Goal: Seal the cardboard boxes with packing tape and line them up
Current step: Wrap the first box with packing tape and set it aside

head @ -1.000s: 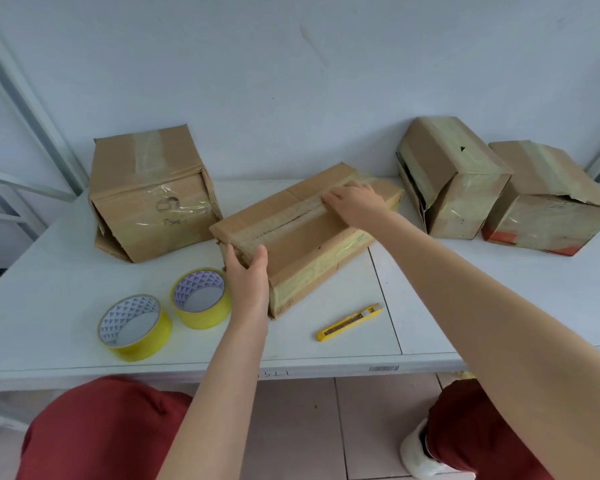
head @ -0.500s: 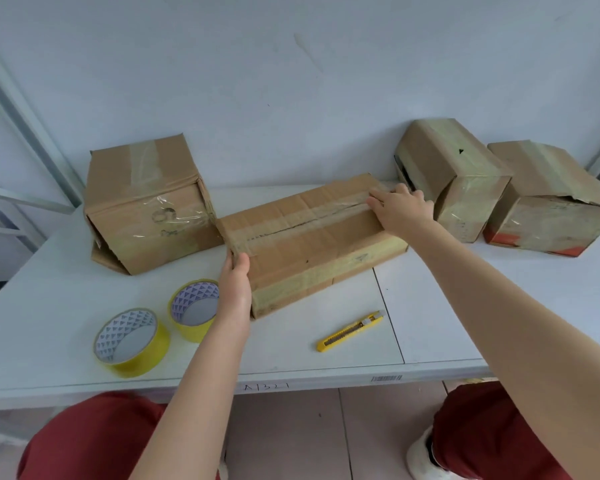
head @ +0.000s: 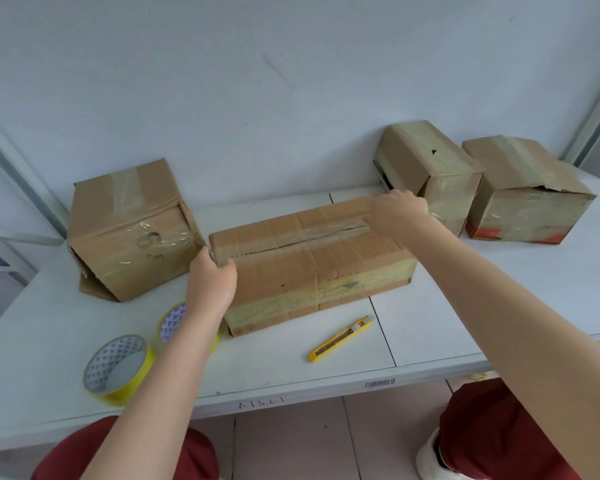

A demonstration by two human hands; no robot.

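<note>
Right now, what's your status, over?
Hands: left hand grips the long box at its left end, right hand holds its far right corner. Top seam taped. Left box and right box close by; box cutter in front.

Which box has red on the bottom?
The box farthest to the right. It alone shows a red band along its bottom edge; the rest are brown all over.

1. Long box [head: 326, 271]: brown cardboard, yellowish glossy tape strips.
2. Rightmost box [head: 527, 202]: brown, red-orange band along base.
3. Tape roll [head: 132, 386], second tape roll [head: 172, 323]: yellow outside, white core with purple triangle pattern.
4. Utility knife [head: 340, 339]: yellow, dark slider track.
5. Worktop [head: 499, 306]: white.
6. Trousers [head: 492, 427]: dark red.
</note>
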